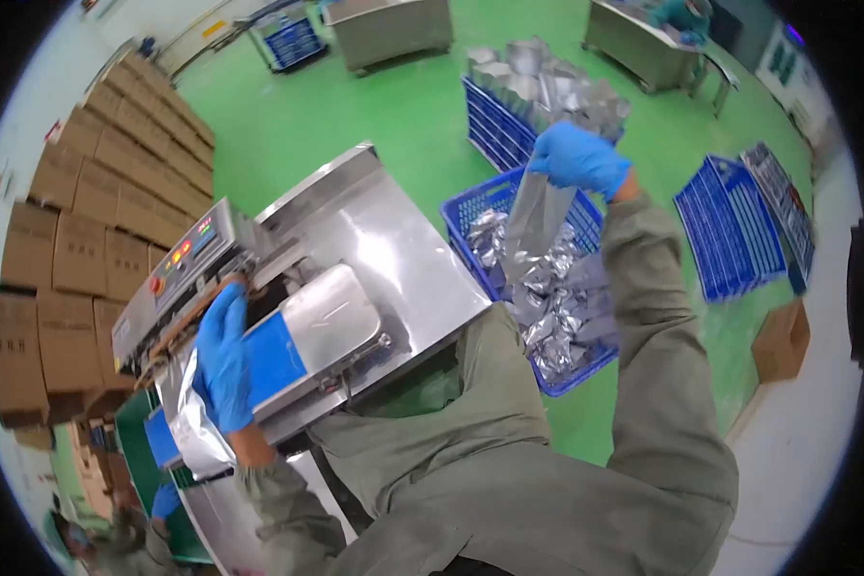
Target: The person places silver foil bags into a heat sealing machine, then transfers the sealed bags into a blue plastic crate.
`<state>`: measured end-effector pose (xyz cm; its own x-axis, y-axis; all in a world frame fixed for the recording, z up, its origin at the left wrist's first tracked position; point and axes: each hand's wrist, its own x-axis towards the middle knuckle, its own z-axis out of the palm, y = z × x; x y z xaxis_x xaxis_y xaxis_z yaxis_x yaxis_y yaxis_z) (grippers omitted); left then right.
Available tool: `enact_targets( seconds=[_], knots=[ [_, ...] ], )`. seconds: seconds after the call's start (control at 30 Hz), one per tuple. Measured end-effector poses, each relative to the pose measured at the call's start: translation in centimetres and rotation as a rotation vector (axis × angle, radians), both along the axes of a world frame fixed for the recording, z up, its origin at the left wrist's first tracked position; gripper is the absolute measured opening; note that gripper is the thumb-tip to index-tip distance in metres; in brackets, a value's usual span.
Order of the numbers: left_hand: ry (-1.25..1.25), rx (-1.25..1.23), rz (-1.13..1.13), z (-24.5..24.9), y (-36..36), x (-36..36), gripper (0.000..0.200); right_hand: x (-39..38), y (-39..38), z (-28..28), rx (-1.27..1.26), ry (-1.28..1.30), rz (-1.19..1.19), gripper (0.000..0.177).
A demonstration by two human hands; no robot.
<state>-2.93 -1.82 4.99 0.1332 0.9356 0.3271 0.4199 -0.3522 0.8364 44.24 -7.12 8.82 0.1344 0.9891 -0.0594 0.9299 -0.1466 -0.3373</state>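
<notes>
Green floor (355,125), cardboard boxes (86,221) stacked by a pale wall (24,125), possibly steel tables (394,29) behind

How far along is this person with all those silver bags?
Done: hard to judge; no finished pile shows. In hand: the left hand presses one silver bag against the sealing machine, while the right hand lifts another bag from the blue crate. Left: that crate holds many bags, and a second crate behind is heaped too.
</notes>
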Motion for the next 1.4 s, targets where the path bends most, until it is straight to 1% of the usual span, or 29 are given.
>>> enact_targets(
  seconds=[0.13,0.2,0.27,0.3,0.33,0.4,0.47,0.5,0.53,0.57,0.6,0.63,0.67,0.7,0.73,0.8,0.87,0.9,0.93,0.97,1.0,1.03,1.07,1.1,1.13,1.2,1.33,1.37,1.4],
  knots=[
    [-0.053,0.000,-0.238,2.2,0.7,4.8,0.037,-5.8,-0.5,9.9,0.162,0.103,0.119,0.021],
    [-0.057,0.155,-0.308,1.4,3.0,5.5,0.042,-8.3,0.4,11.5,0.201,0.141,0.148,0.021],
    [-0.232,0.180,-0.234,1.8,4.0,5.4,0.045,-10.4,2.3,11.6,0.319,0.141,0.314,0.024],
    [-0.233,0.192,-0.204,1.7,3.9,5.1,0.045,-12.6,2.6,11.5,0.381,0.028,0.361,0.020],
    [-0.219,0.348,-0.086,1.3,3.9,4.9,0.042,-14.7,2.8,11.1,0.387,0.029,0.389,0.020],
    [-0.193,0.508,0.052,-0.8,3.9,3.2,0.040,-18.3,3.3,9.4,0.271,0.357,0.421,0.014],
    [-0.359,0.350,0.307,-3.7,3.3,1.3,0.030,-19.6,4.7,5.2,0.479,0.329,0.625,0.015],
    [-0.356,0.366,0.317,-3.7,2.8,0.9,0.030,-21.1,4.6,3.9,0.566,0.585,0.629,0.019],
    [-0.479,0.368,0.245,-3.9,2.1,0.7,0.024,-22.5,4.2,3.0,0.572,0.589,0.640,0.019],
    [-0.604,0.363,0.169,-4.0,1.9,0.6,0.017,-23.6,3.6,2.0,0.602,0.909,0.498,0.019],
    [-0.606,0.364,0.171,-3.8,1.8,0.3,0.017,-23.6,3.7,0.5,0.603,1.063,0.417,0.019],
    [-0.445,0.424,0.184,-3.4,1.6,0.0,0.016,-23.7,3.8,-1.0,0.616,1.219,0.334,0.020],
    [-0.280,0.485,0.192,-3.1,1.5,-0.3,0.016,-23.1,4.8,-3.7,0.542,0.897,0.406,0.020],
    [-0.276,0.483,0.185,-3.4,1.5,-0.7,0.016,-22.6,5.2,-5.6,0.460,0.579,0.462,0.020],
    [-0.344,0.442,0.243,-3.9,1.5,-1.1,0.014,-22.4,4.9,-6.4,0.463,0.582,0.456,0.020],
    [-0.414,0.418,0.303,-4.1,2.3,-1.4,0.013,-22.3,5.2,-6.9,0.494,0.863,0.313,0.023],
    [-0.633,0.254,0.171,-4.4,2.4,-1.5,0.013,-22.8,5.4,-6.9,0.433,0.857,0.298,0.027],
    [-0.671,0.313,0.103,-1.0,0.7,0.1,0.022,-23.8,5.4,-6.0,0.382,0.890,0.326,0.029],
    [-0.672,0.308,0.105,-2.4,2.0,-0.5,0.022,-24.7,5.5,-5.5,0.328,0.923,0.350,0.031],
    [-0.413,0.114,0.044,-5.0,4.2,-1.7,0.025,-25.2,5.8,-5.5,0.518,0.820,0.388,0.037],
    [-0.152,-0.069,-0.019,-4.2,4.5,-2.0,0.029,-24.8,6.5,-6.2,0.521,0.821,0.387,0.037],
    [-0.350,-0.142,0.022,-4.0,3.7,-1.9,0.031,-24.2,7.6,-7.4,0.509,0.806,0.318,0.041],
    [-0.346,-0.142,0.020,-4.5,3.8,-1.9,0.031,-23.9,8.3,-8.5,0.490,0.793,0.245,0.046],
    [-0.656,-0.244,-0.040,-5.9,4.2,-1.9,0.030,-24.1,8.7,-9.3,0.435,0.947,0.278,0.047],
    [-0.969,-0.341,-0.099,-7.4,4.8,-1.9,0.030,-24.2,9.1,-10.1,0.431,0.947,0.280,0.047],
    [-1.039,-0.393,-0.042,-9.9,6.6,-1.4,0.028,-24.9,9.7,-11.0,0.468,1.027,0.204,0.047],
    [-0.941,-0.679,-0.064,-11.9,6.5,-2.0,0.031,-23.9,7.5,-9.9,0.191,0.919,0.063,0.044],
    [-0.873,-0.678,-0.058,-14.5,7.2,-2.3,0.031,-21.3,9.0,-15.9,0.551,0.580,0.390,0.038],
    [-0.800,-0.679,-0.056,-16.2,7.5,-2.6,0.031,-21.7,8.5,-16.1,0.549,0.583,0.392,0.038]
  ],
)
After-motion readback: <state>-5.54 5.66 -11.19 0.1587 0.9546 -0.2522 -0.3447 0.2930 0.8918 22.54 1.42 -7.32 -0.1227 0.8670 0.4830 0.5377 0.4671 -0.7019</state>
